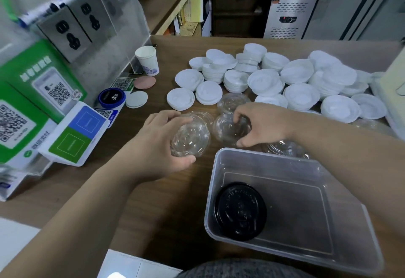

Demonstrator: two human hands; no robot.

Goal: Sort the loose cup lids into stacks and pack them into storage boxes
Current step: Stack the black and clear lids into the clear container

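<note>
Stacking step: L hand [162, 144] grips a stack of clear round plastic lids [189, 139] over the brown wooden counter [153, 201], R hand [263, 122] pinches another clear lid [229, 128] beside it; next prob. nest it squarely on, then into the translucent rectangular plastic box [252, 153] w/ the black lids [240, 211].

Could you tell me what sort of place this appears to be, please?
Probably a drinks shop or café counter: piles of white cup lids, QR payment signs at the left, and a steel fridge behind.

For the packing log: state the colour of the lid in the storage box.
The lid is black; head view.
</note>
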